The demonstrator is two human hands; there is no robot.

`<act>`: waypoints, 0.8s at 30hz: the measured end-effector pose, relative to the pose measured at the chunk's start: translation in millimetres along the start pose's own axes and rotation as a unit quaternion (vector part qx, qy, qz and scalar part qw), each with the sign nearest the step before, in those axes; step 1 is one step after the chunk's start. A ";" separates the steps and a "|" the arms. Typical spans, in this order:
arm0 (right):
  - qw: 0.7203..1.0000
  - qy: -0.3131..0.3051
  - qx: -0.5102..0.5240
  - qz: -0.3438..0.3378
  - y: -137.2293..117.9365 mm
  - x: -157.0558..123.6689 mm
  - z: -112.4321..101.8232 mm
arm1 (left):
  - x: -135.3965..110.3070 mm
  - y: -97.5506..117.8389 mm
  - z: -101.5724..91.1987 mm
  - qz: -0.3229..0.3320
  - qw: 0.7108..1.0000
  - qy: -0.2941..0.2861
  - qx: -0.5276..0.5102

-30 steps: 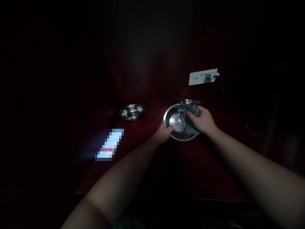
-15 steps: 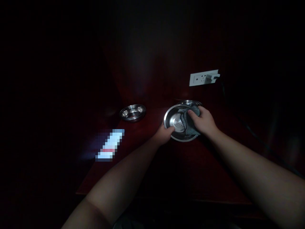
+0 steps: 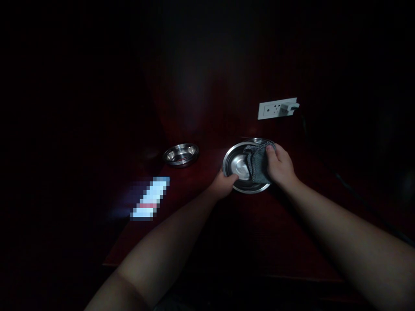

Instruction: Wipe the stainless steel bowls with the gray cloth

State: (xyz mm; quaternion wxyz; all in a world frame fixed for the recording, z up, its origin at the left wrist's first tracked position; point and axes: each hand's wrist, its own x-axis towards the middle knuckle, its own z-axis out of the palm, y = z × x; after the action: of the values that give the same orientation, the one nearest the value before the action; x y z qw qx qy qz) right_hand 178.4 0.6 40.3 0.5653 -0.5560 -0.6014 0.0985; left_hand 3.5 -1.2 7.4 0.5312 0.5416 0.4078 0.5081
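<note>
Dish: steel dish (image 3: pixel 238 166) resting on dark red table (image 3: pixel 253 233).
Left hand (image 3: pixel 223 183): closed on the dish's near-left rim, thumb inside.
Right hand (image 3: pixel 280 166): clenched on grey cloth (image 3: pixel 256 166), pressed into the dish's right half.
Progress: wiping apparently midway; the left half shows bare and shiny.
Room: small bowl (image 3: pixel 180 154) well left of the dish; wall socket (image 3: pixel 277 108) behind it; open tabletop toward the near edge.

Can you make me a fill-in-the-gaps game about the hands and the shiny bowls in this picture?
1. The right hand presses a grey ____ into the steel dish.
2. The left hand grips the dish by its ____.
3. A smaller steel bowl stands on the table to the ____ of the dish.

Missing words: cloth; rim; left.
</note>
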 end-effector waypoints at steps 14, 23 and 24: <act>1.000 0.011 -0.007 0.000 -7.2 -1.9 -1.0 | -4.6 7.9 3.6 0.009 1.000 -0.024 -0.001; 0.999 0.028 -0.016 -0.030 -5.3 -1.5 0.4 | -4.8 9.3 4.6 0.002 1.000 -0.018 0.001; 0.999 0.028 -0.019 -0.031 -5.0 -1.5 0.5 | -4.7 8.9 4.4 0.002 1.000 -0.021 -0.001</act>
State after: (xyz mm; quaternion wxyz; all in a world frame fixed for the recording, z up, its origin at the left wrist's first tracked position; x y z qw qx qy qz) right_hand 174.8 -2.1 43.0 0.5745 -0.5502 -0.6036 0.0541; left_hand 6.3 -7.4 16.0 0.5393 0.5526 0.3946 0.4981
